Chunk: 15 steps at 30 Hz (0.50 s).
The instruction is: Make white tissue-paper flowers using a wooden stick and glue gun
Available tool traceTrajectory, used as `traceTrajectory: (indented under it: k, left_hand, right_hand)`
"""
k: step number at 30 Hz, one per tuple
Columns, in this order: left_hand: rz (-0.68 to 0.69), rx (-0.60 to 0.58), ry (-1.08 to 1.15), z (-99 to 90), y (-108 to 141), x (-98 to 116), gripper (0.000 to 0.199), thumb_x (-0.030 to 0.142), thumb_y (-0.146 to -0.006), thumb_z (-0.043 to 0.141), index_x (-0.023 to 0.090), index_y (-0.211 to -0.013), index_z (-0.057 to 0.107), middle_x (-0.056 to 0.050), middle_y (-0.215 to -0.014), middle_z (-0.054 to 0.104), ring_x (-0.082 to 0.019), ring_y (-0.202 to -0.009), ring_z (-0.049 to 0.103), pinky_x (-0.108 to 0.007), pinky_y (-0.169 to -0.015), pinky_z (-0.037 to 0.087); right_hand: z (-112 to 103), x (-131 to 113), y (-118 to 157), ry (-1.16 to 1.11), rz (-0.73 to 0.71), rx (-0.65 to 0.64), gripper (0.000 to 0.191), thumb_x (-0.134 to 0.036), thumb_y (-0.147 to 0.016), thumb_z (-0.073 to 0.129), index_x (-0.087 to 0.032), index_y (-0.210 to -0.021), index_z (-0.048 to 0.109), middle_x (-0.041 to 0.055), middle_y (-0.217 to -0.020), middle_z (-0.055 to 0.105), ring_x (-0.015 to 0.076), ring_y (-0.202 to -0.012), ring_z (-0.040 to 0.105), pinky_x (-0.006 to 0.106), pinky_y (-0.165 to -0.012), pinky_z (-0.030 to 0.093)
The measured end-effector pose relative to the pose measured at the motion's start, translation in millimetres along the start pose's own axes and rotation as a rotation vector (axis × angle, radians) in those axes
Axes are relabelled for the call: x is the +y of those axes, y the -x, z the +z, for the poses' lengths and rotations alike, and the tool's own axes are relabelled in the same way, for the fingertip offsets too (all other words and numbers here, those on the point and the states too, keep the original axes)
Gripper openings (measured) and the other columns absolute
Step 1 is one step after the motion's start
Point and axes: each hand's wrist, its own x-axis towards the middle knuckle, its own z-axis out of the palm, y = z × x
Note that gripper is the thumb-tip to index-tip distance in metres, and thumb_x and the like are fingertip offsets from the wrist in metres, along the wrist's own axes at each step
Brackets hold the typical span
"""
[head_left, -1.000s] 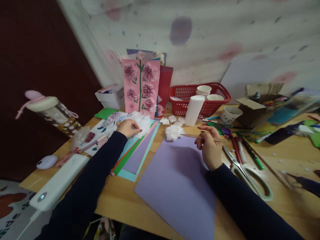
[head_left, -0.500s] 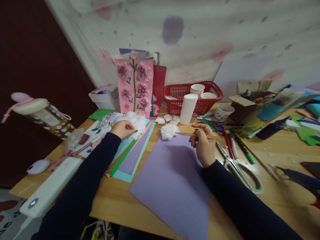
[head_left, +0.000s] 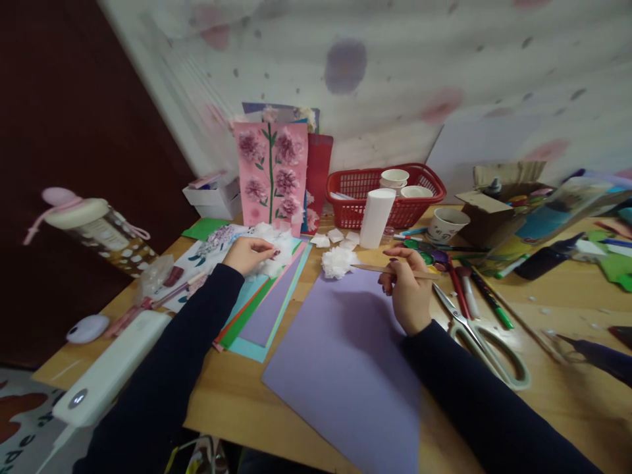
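My left hand [head_left: 248,255] is over the white tissue pile [head_left: 276,247] on the left, its fingertips pinched; whether a piece is between them is too small to tell. In my right hand [head_left: 411,289] is a thin wooden stick [head_left: 380,268], held level and pointing left. The stick's tip is at the edge of a white ruffled paper ball [head_left: 339,262]. That ball rests at the top edge of a purple sheet [head_left: 340,355]. Small white paper squares [head_left: 336,236] lie just behind it.
Scissors [head_left: 476,336], markers and a paper cup [head_left: 447,225] lie right of my right hand. Behind are a red basket [head_left: 345,212], a white roll [head_left: 376,217] and a pink flower picture [head_left: 271,178]. Coloured sheets [head_left: 269,316], a white device [head_left: 111,368] and a bottle [head_left: 99,227] are left.
The whole view has shifted slightly, so things appear a little further right and lower. Both hands keep nearly the same pose, and the stick stays in my right hand.
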Motion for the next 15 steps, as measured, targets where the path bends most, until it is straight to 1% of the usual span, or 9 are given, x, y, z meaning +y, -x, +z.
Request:
traceTrajectory:
  k: [1,3,6,7,8,9,11,13,15]
  left_hand:
    - [0.011,-0.049,0.054,2.9,2,4,0.026,0.038,-0.062,0.072,0.015,-0.075,0.072,-0.006,-0.072,0.073,-0.022,-0.074,0.066,-0.033,-0.074,0.049]
    - [0.04,-0.204,0.157,14.0,6,14,0.027,0.038,-0.064,0.071,0.015,-0.078,0.071,-0.006,-0.077,0.074,-0.02,-0.075,0.067,-0.033,-0.075,0.05]
    - [0.067,-0.503,0.262,40.9,17,29,0.025,0.035,-0.07,0.067,0.015,-0.084,0.07,-0.007,-0.084,0.074,-0.019,-0.078,0.067,-0.032,-0.077,0.051]
    - [0.078,-0.569,0.259,50.6,21,34,0.023,0.033,-0.072,0.065,0.015,-0.086,0.069,-0.006,-0.084,0.074,-0.018,-0.078,0.068,-0.031,-0.076,0.051]
    - [0.091,-0.601,0.239,59.9,25,38,0.021,0.031,-0.075,0.062,0.015,-0.088,0.068,-0.006,-0.083,0.074,-0.017,-0.076,0.067,-0.03,-0.074,0.051]
    - [0.106,-0.597,0.211,68.2,29,41,0.019,0.029,-0.077,0.06,0.015,-0.089,0.065,-0.005,-0.081,0.073,-0.017,-0.074,0.067,-0.029,-0.072,0.05]
    - [0.141,-0.55,0.154,81.3,34,45,0.011,0.025,-0.08,0.057,0.016,-0.088,0.059,-0.003,-0.074,0.071,-0.016,-0.07,0.068,-0.027,-0.068,0.049]
    - [0.166,-0.496,0.118,89.9,38,46,0.005,0.021,-0.081,0.055,0.018,-0.084,0.054,0.0,-0.068,0.068,-0.016,-0.068,0.068,-0.025,-0.065,0.047]
    - [0.177,-0.454,0.084,95.1,38,45,0.002,0.018,-0.08,0.054,0.018,-0.082,0.053,0.001,-0.065,0.066,-0.015,-0.064,0.067,-0.023,-0.061,0.045]
  right_hand:
    - [1,-1,1,-0.006,0.001,-0.004,0.011,-0.024,-0.075,0.047,-0.02,-0.084,0.052,-0.0109,-0.037,0.042,0.0083,-0.029,0.036,0.019,-0.034,0.025]
    - [2,-2,3,-0.021,0.0,-0.019,0.011,-0.023,-0.075,0.047,-0.02,-0.084,0.051,-0.0113,-0.037,0.042,0.0079,-0.028,0.035,0.018,-0.033,0.024]
    - [3,-3,8,-0.011,-0.024,-0.066,0.011,-0.022,-0.075,0.046,-0.021,-0.085,0.051,-0.0122,-0.036,0.039,0.0079,-0.028,0.034,0.019,-0.033,0.023]
    - [3,-2,10,0.001,-0.028,-0.093,0.012,-0.022,-0.076,0.045,-0.021,-0.086,0.051,-0.0122,-0.036,0.039,0.008,-0.028,0.034,0.019,-0.033,0.023]
    - [3,-1,13,0.015,-0.031,-0.126,0.013,-0.022,-0.077,0.044,-0.021,-0.087,0.051,-0.0122,-0.036,0.039,0.0082,-0.028,0.033,0.019,-0.033,0.023]
    - [2,0,15,0.035,-0.034,-0.163,0.014,-0.021,-0.077,0.043,-0.021,-0.088,0.052,-0.012,-0.037,0.039,0.0084,-0.028,0.033,0.02,-0.034,0.023]
    - [1,4,19,0.099,-0.054,-0.238,0.016,-0.02,-0.078,0.042,-0.021,-0.091,0.052,-0.0113,-0.038,0.04,0.009,-0.03,0.034,0.021,-0.035,0.024]
    - [1,8,22,0.19,-0.095,-0.297,0.017,-0.02,-0.08,0.041,-0.021,-0.092,0.053,-0.0107,-0.039,0.04,0.0097,-0.032,0.036,0.022,-0.038,0.026]
    - [1,10,24,0.29,-0.136,-0.33,0.017,-0.02,-0.081,0.04,-0.02,-0.093,0.053,-0.0098,-0.042,0.042,0.0103,-0.034,0.038,0.023,-0.041,0.028]
